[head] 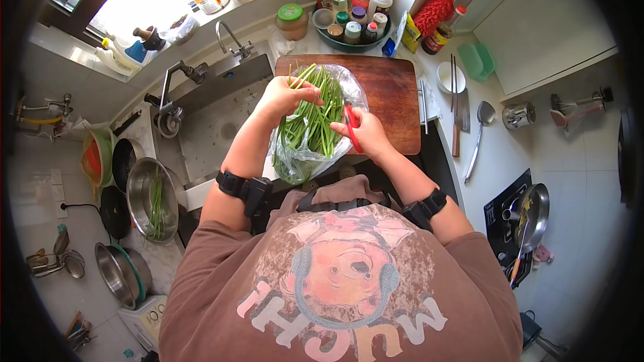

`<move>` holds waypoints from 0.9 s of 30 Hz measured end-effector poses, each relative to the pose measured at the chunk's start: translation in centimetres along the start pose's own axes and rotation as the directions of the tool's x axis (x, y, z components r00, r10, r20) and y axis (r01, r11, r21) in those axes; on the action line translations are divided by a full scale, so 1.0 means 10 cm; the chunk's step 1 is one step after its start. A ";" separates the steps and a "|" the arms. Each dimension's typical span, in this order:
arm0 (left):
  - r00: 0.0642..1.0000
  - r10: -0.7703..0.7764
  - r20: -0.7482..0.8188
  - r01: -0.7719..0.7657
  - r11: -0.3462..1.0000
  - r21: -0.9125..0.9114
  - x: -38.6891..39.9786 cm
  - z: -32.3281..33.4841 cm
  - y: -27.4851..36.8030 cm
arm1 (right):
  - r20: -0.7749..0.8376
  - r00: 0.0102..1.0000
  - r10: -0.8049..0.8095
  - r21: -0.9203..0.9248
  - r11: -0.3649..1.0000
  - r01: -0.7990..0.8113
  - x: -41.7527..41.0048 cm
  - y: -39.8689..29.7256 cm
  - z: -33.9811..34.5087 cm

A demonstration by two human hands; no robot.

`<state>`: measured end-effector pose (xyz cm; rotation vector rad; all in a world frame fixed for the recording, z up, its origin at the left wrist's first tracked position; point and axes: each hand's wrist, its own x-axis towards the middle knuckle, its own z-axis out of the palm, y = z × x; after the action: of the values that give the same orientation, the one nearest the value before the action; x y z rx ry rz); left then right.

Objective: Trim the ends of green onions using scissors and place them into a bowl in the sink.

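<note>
Several long green chive-like stalks (305, 75) are pinched between the thumb and fingers of my left hand (282, 99). Red-handled scissors (351, 128) are gripped in my right hand (371, 134), their blades partly hidden by the hand and the greens. Between both hands lies a bunch of the same greens (322, 123) in a clear plastic bag (355, 88). The bag rests partly on the left side of a dark wooden cutting board (395, 105) and hangs over its near edge.
A steel sink (216, 105) lies to the left. Beside it, a steel bowl (173, 198) holds a few green stalks. Bottles and jars crowd a round tray (352, 46) behind the board. On the right are a cleaver (464, 110), a spatula (478, 136) and a pan (538, 216) on the stove.
</note>
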<state>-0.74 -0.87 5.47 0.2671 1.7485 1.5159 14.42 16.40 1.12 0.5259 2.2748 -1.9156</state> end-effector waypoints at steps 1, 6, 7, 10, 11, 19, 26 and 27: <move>1.000 0.000 0.000 0.000 1.000 0.001 -0.01 0.01 0.03 | -0.086 0.989 -0.119 -0.105 0.988 0.110 0.02 -0.09 0.02; 0.999 -0.035 0.020 0.037 0.996 -0.082 0.02 0.09 0.03 | -0.102 0.973 -0.206 0.256 0.940 0.226 0.32 -0.15 0.10; 0.999 -0.034 0.017 0.035 0.996 -0.083 0.03 0.11 0.01 | -0.112 0.970 -0.214 0.219 0.947 0.234 0.37 -0.15 0.11; 0.999 0.001 -0.039 -0.006 0.992 -0.122 0.02 0.17 -0.03 | -0.133 0.978 -0.163 0.305 0.932 0.197 0.36 -0.24 0.16; 0.999 0.001 -0.042 -0.007 0.992 -0.125 0.00 0.18 -0.04 | -0.129 0.978 -0.164 0.304 0.932 0.196 0.36 -0.27 0.16; 0.971 0.196 -0.136 -0.156 0.953 0.259 -0.07 0.16 -0.15 | -0.322 0.914 -0.248 -0.004 0.965 0.260 0.51 -0.13 0.17; 0.938 0.284 -0.199 -0.173 0.880 0.443 -0.12 0.11 -0.14 | -0.222 0.966 -0.134 0.209 0.961 0.181 0.61 -0.12 0.16; 0.929 0.303 -0.212 -0.165 0.853 0.496 -0.14 0.12 -0.12 | -0.220 0.966 -0.134 0.210 0.961 0.181 0.63 -0.11 0.17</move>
<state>1.41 -1.15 5.05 0.5521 2.3881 1.3175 7.96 15.80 -0.14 0.6080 2.2909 -2.3207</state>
